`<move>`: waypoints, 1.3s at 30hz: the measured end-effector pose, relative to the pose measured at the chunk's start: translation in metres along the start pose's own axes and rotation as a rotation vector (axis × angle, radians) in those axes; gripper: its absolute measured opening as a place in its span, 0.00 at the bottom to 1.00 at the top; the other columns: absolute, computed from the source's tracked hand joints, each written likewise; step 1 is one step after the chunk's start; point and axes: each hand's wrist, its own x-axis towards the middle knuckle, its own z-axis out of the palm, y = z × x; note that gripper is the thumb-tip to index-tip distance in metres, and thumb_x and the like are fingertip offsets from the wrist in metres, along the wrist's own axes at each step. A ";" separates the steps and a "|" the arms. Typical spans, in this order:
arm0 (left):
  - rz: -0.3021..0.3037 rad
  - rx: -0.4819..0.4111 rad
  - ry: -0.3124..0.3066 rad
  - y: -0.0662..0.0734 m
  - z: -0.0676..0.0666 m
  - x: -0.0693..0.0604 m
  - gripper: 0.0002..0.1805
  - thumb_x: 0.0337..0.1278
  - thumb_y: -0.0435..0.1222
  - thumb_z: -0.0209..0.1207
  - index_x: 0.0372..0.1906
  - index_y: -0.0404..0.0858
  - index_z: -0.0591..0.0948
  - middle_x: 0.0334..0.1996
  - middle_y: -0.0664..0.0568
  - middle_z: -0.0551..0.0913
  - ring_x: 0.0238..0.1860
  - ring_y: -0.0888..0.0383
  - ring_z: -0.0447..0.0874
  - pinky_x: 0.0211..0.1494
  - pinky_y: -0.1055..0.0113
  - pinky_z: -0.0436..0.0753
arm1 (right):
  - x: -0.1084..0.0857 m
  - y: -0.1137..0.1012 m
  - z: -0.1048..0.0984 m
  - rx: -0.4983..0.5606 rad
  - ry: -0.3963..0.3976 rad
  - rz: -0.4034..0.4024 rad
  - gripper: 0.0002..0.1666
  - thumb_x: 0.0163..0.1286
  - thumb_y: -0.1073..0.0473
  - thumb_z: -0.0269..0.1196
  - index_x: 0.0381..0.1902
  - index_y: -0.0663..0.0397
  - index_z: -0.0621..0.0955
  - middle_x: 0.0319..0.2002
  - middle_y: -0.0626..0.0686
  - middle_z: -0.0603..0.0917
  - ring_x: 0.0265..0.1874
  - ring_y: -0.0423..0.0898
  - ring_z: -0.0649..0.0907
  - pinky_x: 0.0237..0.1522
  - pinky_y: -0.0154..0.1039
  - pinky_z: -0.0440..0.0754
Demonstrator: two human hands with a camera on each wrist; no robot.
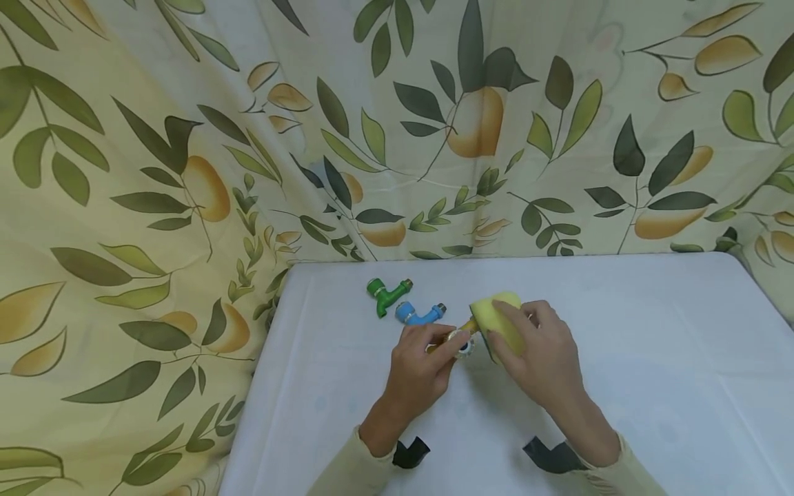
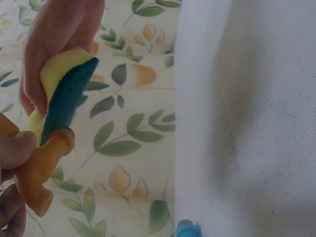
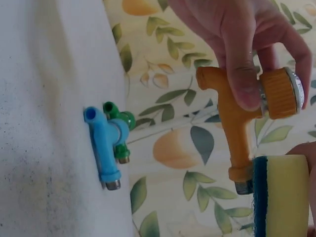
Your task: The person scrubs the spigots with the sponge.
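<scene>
My left hand (image 1: 418, 368) grips an orange tap (image 3: 234, 118) between thumb and fingers, holding it above the white table. My right hand (image 1: 546, 355) pinches a yellow sponge (image 1: 499, 324) with a dark blue-green scouring side (image 2: 71, 96). That scouring side is against the tap's threaded end (image 3: 243, 187) in the right wrist view. The tap's round knob (image 3: 281, 93) with a silvery rim points away from the sponge. In the left wrist view the tap's spout (image 2: 39, 201) shows below my left thumb.
A green tap (image 1: 389, 295) and a blue tap (image 1: 420, 314) lie close together on the white table (image 1: 670, 358), beyond my left hand. Black pieces (image 1: 411, 453) are at both sleeves. A leaf-patterned curtain (image 1: 434, 172) hangs behind the table and at the left.
</scene>
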 end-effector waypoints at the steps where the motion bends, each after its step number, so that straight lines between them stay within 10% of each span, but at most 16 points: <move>1: -0.001 -0.002 0.002 0.000 0.000 0.000 0.24 0.53 0.30 0.73 0.57 0.47 0.85 0.44 0.50 0.85 0.37 0.60 0.86 0.46 0.68 0.82 | 0.000 0.000 0.000 0.008 -0.001 0.007 0.26 0.57 0.53 0.73 0.55 0.49 0.85 0.38 0.58 0.79 0.30 0.48 0.76 0.26 0.39 0.71; 25: -0.406 -0.405 0.077 -0.002 -0.002 -0.009 0.28 0.57 0.31 0.72 0.63 0.40 0.78 0.50 0.46 0.78 0.48 0.55 0.84 0.46 0.70 0.88 | -0.005 0.007 -0.012 0.073 0.068 0.206 0.28 0.58 0.54 0.72 0.58 0.51 0.83 0.41 0.60 0.77 0.33 0.51 0.75 0.28 0.42 0.68; 39: -0.691 -0.512 -0.257 -0.010 0.018 -0.020 0.24 0.62 0.33 0.69 0.61 0.47 0.78 0.53 0.51 0.82 0.40 0.61 0.87 0.38 0.73 0.87 | -0.008 0.008 -0.017 0.104 0.087 0.266 0.28 0.59 0.56 0.72 0.59 0.50 0.83 0.43 0.59 0.75 0.36 0.47 0.72 0.30 0.41 0.68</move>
